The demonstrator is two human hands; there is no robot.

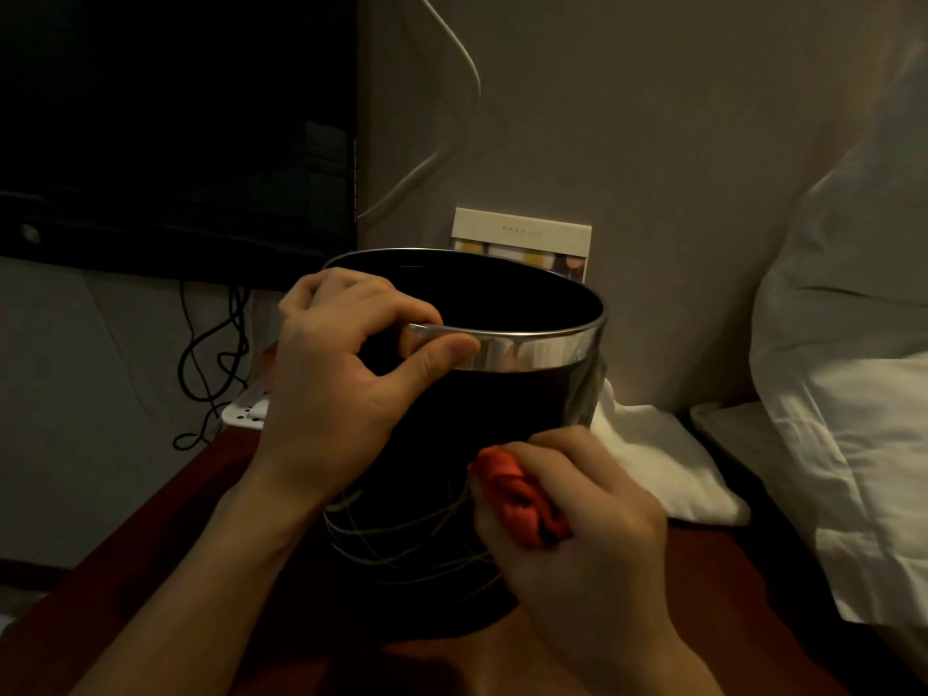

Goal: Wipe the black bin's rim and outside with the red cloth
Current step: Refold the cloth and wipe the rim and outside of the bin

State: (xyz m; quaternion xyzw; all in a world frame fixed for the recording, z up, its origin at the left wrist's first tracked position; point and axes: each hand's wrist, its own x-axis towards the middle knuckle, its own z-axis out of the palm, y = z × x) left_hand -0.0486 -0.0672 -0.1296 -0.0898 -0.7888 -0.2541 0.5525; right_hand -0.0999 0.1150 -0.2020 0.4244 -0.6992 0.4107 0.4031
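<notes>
Black bin (pixel 482 419) upright on dark red table (pixel 150 570), centre frame. Left hand (pixel 341 389) clamps near rim: thumb outside on silver band (pixel 532 349), fingers hooked over edge. Right hand (pixel 577 540) low on bin's near side, fist closed round bunched red cloth (pixel 517 494), cloth pressed against black wall. White pillow (pixel 853 394) off right.

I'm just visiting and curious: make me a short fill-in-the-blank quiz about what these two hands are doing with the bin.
1. The left hand steadies the black bin by gripping its shiny ____.
2. The right hand presses a bunched cloth of ____ colour against the bin's side.
3. Inside, the bin looks ____.
4. Behind the bin, a small ____ leans against the wall.

Missing words: rim; red; empty; card
</notes>
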